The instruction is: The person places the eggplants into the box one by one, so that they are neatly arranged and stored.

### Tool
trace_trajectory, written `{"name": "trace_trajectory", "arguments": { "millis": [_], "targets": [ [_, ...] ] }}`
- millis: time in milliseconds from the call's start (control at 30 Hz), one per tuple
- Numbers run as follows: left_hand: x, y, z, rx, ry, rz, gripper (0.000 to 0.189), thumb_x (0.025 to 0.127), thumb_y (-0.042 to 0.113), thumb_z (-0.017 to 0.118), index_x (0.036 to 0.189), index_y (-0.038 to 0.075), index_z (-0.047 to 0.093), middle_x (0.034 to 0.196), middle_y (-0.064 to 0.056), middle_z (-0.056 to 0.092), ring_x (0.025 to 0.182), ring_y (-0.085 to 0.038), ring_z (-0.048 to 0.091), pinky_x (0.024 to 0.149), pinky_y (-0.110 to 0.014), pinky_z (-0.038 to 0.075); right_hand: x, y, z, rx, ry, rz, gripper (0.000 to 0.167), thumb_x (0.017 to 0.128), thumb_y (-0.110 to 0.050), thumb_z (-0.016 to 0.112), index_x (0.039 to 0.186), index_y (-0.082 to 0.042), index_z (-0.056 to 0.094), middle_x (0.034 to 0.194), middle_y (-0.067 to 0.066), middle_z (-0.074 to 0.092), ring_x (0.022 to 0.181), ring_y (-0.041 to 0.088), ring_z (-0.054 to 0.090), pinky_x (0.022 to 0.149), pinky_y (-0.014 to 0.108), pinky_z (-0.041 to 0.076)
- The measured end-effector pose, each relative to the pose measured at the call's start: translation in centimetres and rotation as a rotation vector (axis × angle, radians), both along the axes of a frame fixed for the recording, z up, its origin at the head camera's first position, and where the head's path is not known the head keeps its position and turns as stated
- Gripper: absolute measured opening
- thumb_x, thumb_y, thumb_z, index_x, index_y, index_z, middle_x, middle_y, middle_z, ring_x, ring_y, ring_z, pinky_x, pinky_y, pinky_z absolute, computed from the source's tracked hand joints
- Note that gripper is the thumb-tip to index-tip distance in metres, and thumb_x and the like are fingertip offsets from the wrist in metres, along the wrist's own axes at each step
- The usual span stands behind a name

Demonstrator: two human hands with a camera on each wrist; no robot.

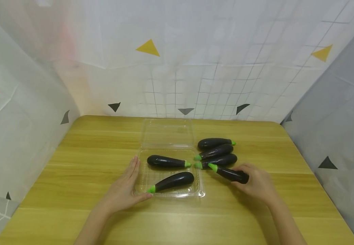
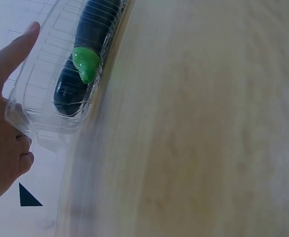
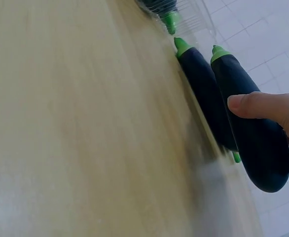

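A clear plastic clamshell box (image 1: 197, 182) lies with its lid folded back. Inside are two dark toy-like eggplants with green stem ends: one eggplant (image 1: 166, 161) at the back, another eggplant (image 1: 175, 180) at the front. My left hand (image 1: 121, 190) rests at the box's front left corner, fingers straight along the left side, thumb on the front rim. To the right of the box, my right hand (image 1: 256, 182) grips a further eggplant (image 1: 230, 173) by its thick end. Its green stem points left toward the box. The right wrist view shows the thumb (image 3: 255, 106) across this eggplant.
Three more eggplants (image 1: 216, 151) lie side by side right of the box, just beyond my right hand. The transparent lid (image 1: 167, 132) spreads toward the back of the wooden table (image 1: 103, 136). Pale patterned sheets (image 1: 177, 81) hang around the back and sides.
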State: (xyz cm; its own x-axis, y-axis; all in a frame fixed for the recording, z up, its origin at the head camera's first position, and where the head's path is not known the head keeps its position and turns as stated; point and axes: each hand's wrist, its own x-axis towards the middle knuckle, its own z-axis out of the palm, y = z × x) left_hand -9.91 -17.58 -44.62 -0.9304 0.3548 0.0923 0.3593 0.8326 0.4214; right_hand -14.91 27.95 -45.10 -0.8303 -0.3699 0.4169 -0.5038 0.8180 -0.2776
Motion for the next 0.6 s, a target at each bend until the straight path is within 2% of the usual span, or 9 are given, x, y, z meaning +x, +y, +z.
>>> {"name": "trace_trajectory", "arguments": {
  "millis": [300, 600],
  "targets": [
    [-0.1, 0.0, -0.1, 0.001, -0.001, 0.006, 0.117, 0.078, 0.072, 0.059, 0.153, 0.001, 0.005, 0.161, -0.013, -0.005, 0.145, -0.033, 0.009, 0.112, -0.049, 0.024, 0.2, -0.6, 1.3, 0.011, 0.016, -0.014, 0.046, 0.056, -0.023, 0.093, 0.097, -0.019, 0.073, 0.093, -0.004, 0.068, 0.073, 0.018, 0.066, 0.053, 0.029, 0.049],
    [0.0, 0.0, 0.0, 0.005, -0.010, 0.006, 0.117, 0.078, 0.072, 0.060, 0.153, 0.001, 0.004, 0.161, -0.013, -0.005, 0.145, -0.031, 0.008, 0.113, -0.048, 0.023, 0.3, -1.3, 2.7, 0.003, 0.050, -0.016, 0.046, 0.056, -0.022, 0.092, 0.098, -0.019, 0.074, 0.095, -0.001, 0.068, 0.077, 0.022, 0.067, 0.054, 0.031, 0.051]
  ]
}}
